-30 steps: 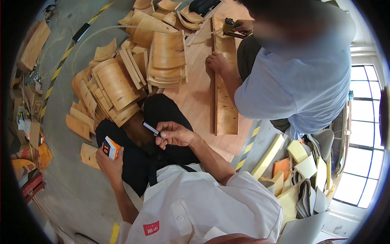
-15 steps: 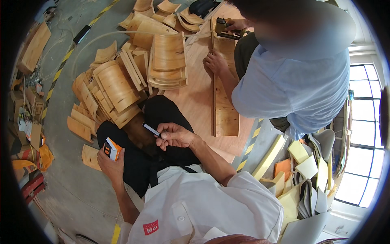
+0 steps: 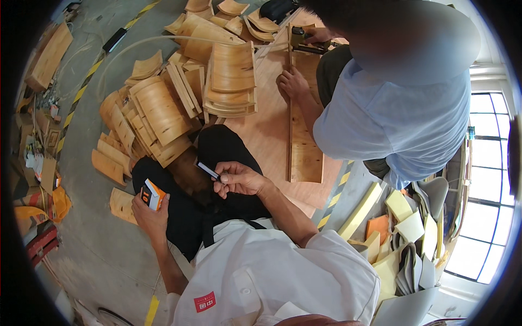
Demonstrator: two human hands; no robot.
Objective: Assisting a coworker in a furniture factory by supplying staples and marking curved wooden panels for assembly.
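My left hand (image 3: 153, 218) grips a small orange, white and black cardboard box (image 3: 154, 195) above my left thigh. Over my lap, my right hand (image 3: 239, 180) pinches a slim, pale strip with a dark end (image 3: 209, 171) between thumb and fingers; its exact kind is unclear. The strip points up and left, apart from the box. Just beyond my knees lies a heap of curved plywood pieces (image 3: 160, 111), with a stack of them (image 3: 232, 68) at its right side.
At the right, a co-worker (image 3: 397, 108) holds a nail gun (image 3: 298, 39) over a long wooden trough (image 3: 305, 157) on a plywood sheet (image 3: 266, 130). A pale hose (image 3: 147, 41) arcs above the heap. Foam offcuts (image 3: 405, 225) lie lower right; yellow-black floor tape (image 3: 81, 92) runs left.
The whole view has shifted slightly. Both hands keep their holds, and the box has turned a little in my left hand, showing more of its white side.
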